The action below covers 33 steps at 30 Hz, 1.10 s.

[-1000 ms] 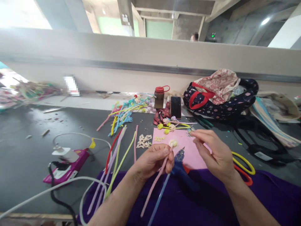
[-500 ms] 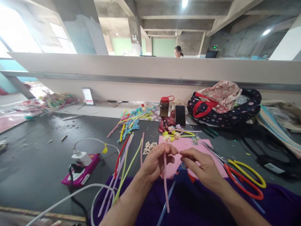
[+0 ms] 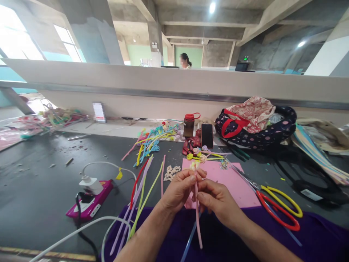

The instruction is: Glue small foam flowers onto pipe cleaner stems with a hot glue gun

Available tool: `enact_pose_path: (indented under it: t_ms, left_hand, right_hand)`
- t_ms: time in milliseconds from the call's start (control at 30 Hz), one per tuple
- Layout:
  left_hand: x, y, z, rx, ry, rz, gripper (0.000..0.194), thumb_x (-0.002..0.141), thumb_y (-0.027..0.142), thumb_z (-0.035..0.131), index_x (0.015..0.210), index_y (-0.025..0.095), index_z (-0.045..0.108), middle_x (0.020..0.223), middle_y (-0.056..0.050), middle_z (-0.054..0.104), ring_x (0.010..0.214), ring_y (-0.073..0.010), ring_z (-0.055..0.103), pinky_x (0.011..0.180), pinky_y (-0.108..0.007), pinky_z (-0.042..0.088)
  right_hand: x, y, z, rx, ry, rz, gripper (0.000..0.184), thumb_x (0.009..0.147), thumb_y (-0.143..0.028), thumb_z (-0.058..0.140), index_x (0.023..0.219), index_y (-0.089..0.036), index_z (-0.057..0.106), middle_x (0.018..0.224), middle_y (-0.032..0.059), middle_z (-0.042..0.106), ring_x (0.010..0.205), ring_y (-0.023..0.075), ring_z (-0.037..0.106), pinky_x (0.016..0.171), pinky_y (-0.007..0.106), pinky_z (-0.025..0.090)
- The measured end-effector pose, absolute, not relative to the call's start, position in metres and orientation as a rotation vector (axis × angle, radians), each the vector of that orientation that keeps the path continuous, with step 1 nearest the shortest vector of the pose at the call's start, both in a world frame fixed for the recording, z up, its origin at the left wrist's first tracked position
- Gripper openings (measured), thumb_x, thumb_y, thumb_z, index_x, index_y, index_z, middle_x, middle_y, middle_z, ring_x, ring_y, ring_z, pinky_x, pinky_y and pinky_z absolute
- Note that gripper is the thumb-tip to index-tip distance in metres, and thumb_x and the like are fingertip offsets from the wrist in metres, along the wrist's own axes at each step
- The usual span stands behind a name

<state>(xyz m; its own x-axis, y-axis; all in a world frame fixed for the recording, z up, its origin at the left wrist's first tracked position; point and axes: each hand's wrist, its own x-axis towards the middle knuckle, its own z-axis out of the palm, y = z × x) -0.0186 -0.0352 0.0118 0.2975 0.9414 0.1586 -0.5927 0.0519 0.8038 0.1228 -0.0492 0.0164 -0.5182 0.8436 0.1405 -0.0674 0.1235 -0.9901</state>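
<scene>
My left hand [image 3: 180,189] is closed in a pinch on a pipe-cleaner flower [image 3: 199,222], just under its pale yellow and white head. The pink stem hangs down over the dark purple cloth on my lap. Close beside it, my right hand [image 3: 222,202] has its thumb and fingers closed on the same stem, a little lower; some fingertips are hidden. Beneath the hands lies a pink sheet [image 3: 234,185]. Small cream pieces [image 3: 171,173] are heaped left of it, and several loose pipe cleaners [image 3: 145,193] lie further left. Finished-looking flowers [image 3: 203,156] rest at the sheet's far edge.
Large scissors [image 3: 280,203] with red and yellow handles lie at right. A magenta power strip [image 3: 91,203] with cables is at left. Further back are a bottle [image 3: 188,125], a phone [image 3: 207,135], a spotted bag [image 3: 256,127] and coloured pipe-cleaner bundles [image 3: 155,140]. A person is beyond the partition.
My right hand has moved left to the flower and closed on its stem, from being apart from it. My left hand keeps its grip. The view has shifted slightly.
</scene>
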Motion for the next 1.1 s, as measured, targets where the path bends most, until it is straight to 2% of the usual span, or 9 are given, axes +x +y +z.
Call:
enact_pose_path:
  t_ms: [133, 400, 567, 767, 1100]
  left_hand:
    - [-0.017, -0.036, 0.013, 0.934, 0.472, 1.214, 0.014, 0.07, 0.028, 0.066, 0.068, 0.015, 0.069, 0.082, -0.005, 0.059, 0.079, -0.0158, 0.054, 0.07, -0.026, 0.041]
    - [-0.015, -0.036, 0.01, 0.928, 0.474, 1.239, 0.01, 0.068, 0.024, 0.068, 0.068, 0.014, 0.07, 0.079, -0.005, 0.059, 0.087, -0.0181, 0.054, 0.078, -0.028, 0.041]
    - [-0.019, -0.034, 0.011, 0.959, 0.481, 1.201, 0.015, 0.067, 0.027, 0.068, 0.065, 0.012, 0.066, 0.069, -0.004, 0.059, 0.068, -0.0143, 0.053, 0.067, -0.027, 0.04]
    - [-0.022, -0.033, 0.011, 0.979, 0.578, 1.119, 0.015, 0.062, 0.023, 0.071, 0.059, 0.012, 0.061, 0.052, -0.001, 0.057, 0.051, -0.0108, 0.049, 0.057, -0.025, 0.035]
    - [-0.017, -0.031, 0.006, 0.926, 0.628, 1.069, 0.016, 0.057, 0.022, 0.075, 0.06, 0.013, 0.062, 0.055, -0.001, 0.06, 0.05, -0.01, 0.05, 0.054, -0.023, 0.035]
  right_hand:
    - [0.123, -0.053, 0.016, -0.787, -1.633, 1.503, 0.02, 0.082, -0.032, 0.054, 0.073, -0.015, 0.057, 0.058, -0.0031, 0.054, 0.049, 0.0074, 0.051, 0.047, 0.018, 0.04]
    - [0.125, -0.054, 0.012, -0.761, -1.609, 1.571, 0.021, 0.084, -0.032, 0.051, 0.076, -0.014, 0.058, 0.059, -0.0025, 0.055, 0.049, 0.0068, 0.051, 0.044, 0.017, 0.035]
    - [0.134, -0.05, 0.014, -0.825, -1.659, 1.437, 0.014, 0.082, -0.027, 0.055, 0.082, -0.015, 0.062, 0.066, -0.0013, 0.06, 0.053, 0.0071, 0.053, 0.048, 0.017, 0.039]
    - [0.151, -0.042, 0.022, -0.864, -1.612, 1.291, 0.011, 0.083, -0.025, 0.055, 0.08, -0.017, 0.061, 0.071, -0.0003, 0.063, 0.055, 0.0078, 0.056, 0.049, 0.018, 0.042]
    - [0.152, -0.042, 0.018, -0.819, -1.595, 1.347, 0.01, 0.08, -0.026, 0.059, 0.084, -0.017, 0.062, 0.072, -0.0008, 0.063, 0.055, 0.0071, 0.055, 0.049, 0.017, 0.041]
